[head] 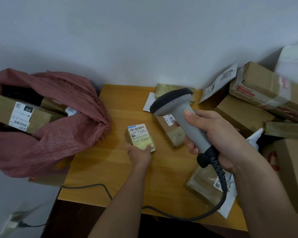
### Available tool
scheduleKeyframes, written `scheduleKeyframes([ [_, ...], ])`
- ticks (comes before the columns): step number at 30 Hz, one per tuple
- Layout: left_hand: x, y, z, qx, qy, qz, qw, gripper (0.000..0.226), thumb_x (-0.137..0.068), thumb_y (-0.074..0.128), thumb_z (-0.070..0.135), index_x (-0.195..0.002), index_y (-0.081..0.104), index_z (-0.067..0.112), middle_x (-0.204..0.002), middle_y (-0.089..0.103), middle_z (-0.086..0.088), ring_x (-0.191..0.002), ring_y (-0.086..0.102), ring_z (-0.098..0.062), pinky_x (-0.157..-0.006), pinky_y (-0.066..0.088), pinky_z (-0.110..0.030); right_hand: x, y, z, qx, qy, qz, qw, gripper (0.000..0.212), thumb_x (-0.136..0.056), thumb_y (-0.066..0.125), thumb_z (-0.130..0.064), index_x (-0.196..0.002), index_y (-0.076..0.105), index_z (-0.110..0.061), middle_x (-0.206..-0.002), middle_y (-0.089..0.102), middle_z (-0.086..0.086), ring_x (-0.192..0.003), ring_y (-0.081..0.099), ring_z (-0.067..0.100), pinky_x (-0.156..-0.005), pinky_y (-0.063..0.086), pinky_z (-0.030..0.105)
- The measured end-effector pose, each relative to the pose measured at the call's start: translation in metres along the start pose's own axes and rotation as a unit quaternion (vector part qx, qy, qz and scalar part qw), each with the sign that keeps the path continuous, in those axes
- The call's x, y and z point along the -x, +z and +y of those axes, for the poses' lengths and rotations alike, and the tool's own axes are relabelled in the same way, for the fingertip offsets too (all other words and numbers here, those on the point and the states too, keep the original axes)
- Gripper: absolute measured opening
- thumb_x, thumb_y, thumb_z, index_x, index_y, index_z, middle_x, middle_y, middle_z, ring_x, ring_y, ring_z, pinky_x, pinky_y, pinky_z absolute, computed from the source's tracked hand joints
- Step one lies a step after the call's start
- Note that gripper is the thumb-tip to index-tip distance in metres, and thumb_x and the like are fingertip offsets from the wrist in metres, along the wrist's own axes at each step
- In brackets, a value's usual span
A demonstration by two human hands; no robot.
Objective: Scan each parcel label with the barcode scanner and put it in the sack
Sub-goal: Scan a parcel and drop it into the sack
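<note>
On the wooden table (110, 177), a small parcel (141, 137) was lain flat with its label (139, 132) facing up, near the middle of the top. Its near edge was gripped by the left hand (139, 152), the thumb laid on the top face and the fingers curled at the left side, so that the parcel was set just beyond the hand. Above and to the right, the scanner (181, 114) was held in the right hand (213, 140), whose fingers were wrapped round the grey handle; its dark head was tilted toward the left, apart from the small parcel. A cable (220, 189) was trailed from the handle across the table edge. At the left, the red sack (62, 127) was stood open beside the table, with a box (22, 115) seen inside. More boxes (258, 93) were piled at the right.
</note>
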State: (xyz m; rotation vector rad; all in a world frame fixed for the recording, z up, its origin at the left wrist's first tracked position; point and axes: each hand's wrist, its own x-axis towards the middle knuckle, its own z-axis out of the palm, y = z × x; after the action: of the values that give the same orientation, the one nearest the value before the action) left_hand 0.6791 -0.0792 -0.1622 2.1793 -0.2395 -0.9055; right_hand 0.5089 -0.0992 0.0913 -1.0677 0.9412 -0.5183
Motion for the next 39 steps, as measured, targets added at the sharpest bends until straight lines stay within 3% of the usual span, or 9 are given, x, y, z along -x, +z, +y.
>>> scheduleKeyframes([
  [6,-0.001,-0.008,0.006,-0.067,-0.052,-0.014,0.996,0.096,-0.071,0.086,0.035,-0.139,0.020,0.013,-0.138,0.034,-0.015,-0.128,0.036,-0.038,-0.098,0.039,-0.046,0.003,-0.001,-0.001,-0.005,-0.004,0.017,1.000,0.056,-0.079,0.060,-0.045,-0.112,0.060,0.000,-0.057,0.054,0.006,-0.046,0.052,0.014,-0.040,0.044,0.022],
  [10,-0.011,-0.024,0.005,0.023,-0.071,-0.033,0.997,0.110,-0.060,0.093,0.031,-0.142,0.023,0.010,-0.142,0.035,-0.014,-0.128,0.044,-0.037,-0.100,0.047,-0.052,-0.003,0.003,0.004,0.021,-0.003,0.045,0.999,0.043,-0.089,0.059,-0.044,-0.113,0.062,-0.009,-0.062,0.057,0.009,-0.051,0.053,0.016,-0.045,0.046,0.022],
  [13,-0.021,-0.050,0.018,0.107,-0.030,-0.039,0.993,0.101,-0.058,0.093,0.037,-0.137,0.039,0.004,-0.139,0.044,-0.011,-0.120,0.054,-0.032,-0.095,0.052,-0.049,-0.011,0.011,0.006,-0.006,0.002,0.066,0.998,0.036,-0.093,0.061,-0.037,-0.112,0.062,-0.007,-0.067,0.054,0.009,-0.050,0.052,0.013,-0.043,0.044,0.020],
  [20,-0.050,-0.158,0.073,0.159,0.138,0.130,0.969,0.091,-0.081,0.077,0.035,-0.151,0.024,0.011,-0.146,0.031,-0.011,-0.130,0.043,-0.028,-0.098,0.042,-0.033,-0.034,0.049,0.004,-0.053,-0.007,0.064,0.997,0.043,-0.092,0.066,-0.032,-0.117,0.060,0.003,-0.088,0.054,0.013,-0.051,0.051,0.015,-0.041,0.043,0.021],
  [22,-0.064,-0.192,0.087,0.208,0.150,0.186,0.948,0.089,-0.081,0.077,0.034,-0.151,0.025,0.013,-0.149,0.035,-0.013,-0.133,0.044,-0.027,-0.107,0.041,-0.038,-0.041,0.064,0.005,-0.055,-0.009,0.055,0.997,0.040,-0.092,0.066,-0.031,-0.113,0.062,0.003,-0.087,0.058,0.012,-0.050,0.052,0.015,-0.040,0.043,0.022],
  [27,-0.116,-0.266,0.119,0.199,0.088,0.302,0.928,0.076,-0.081,0.067,0.054,-0.145,0.041,0.022,-0.145,0.040,-0.013,-0.130,0.044,-0.030,-0.105,0.038,-0.037,-0.049,0.094,0.007,-0.039,-0.019,0.034,0.999,0.041,-0.088,0.068,-0.035,-0.106,0.065,0.002,-0.066,0.055,0.011,-0.050,0.051,0.017,-0.041,0.042,0.022],
  [31,-0.160,-0.307,0.132,0.179,0.054,0.294,0.937,0.075,-0.080,0.060,0.064,-0.141,0.050,0.021,-0.141,0.050,-0.007,-0.129,0.048,-0.030,-0.107,0.042,-0.041,-0.052,0.112,0.007,-0.023,-0.023,0.044,0.998,0.038,-0.092,0.065,-0.034,-0.107,0.065,0.001,-0.058,0.053,0.011,-0.048,0.050,0.017,-0.042,0.042,0.022],
  [35,-0.188,-0.325,0.135,0.131,-0.007,0.231,0.964,0.084,-0.084,0.057,0.066,-0.149,0.035,0.018,-0.155,0.022,-0.012,-0.135,0.037,-0.034,-0.107,0.041,-0.045,-0.056,0.129,0.006,-0.025,-0.021,0.072,0.997,0.037,-0.094,0.063,-0.033,-0.108,0.064,0.001,-0.057,0.053,0.013,-0.046,0.049,0.017,-0.041,0.042,0.021],
  [39,-0.204,-0.324,0.127,0.169,0.020,0.141,0.975,0.062,-0.096,0.057,0.042,-0.147,0.037,0.011,-0.142,0.045,-0.003,-0.125,0.051,-0.026,-0.102,0.046,-0.041,-0.062,0.145,0.007,-0.035,-0.018,0.089,0.995,0.037,-0.094,0.063,-0.031,-0.108,0.063,0.003,-0.057,0.052,0.013,-0.045,0.049,0.016,-0.040,0.042,0.022],
])
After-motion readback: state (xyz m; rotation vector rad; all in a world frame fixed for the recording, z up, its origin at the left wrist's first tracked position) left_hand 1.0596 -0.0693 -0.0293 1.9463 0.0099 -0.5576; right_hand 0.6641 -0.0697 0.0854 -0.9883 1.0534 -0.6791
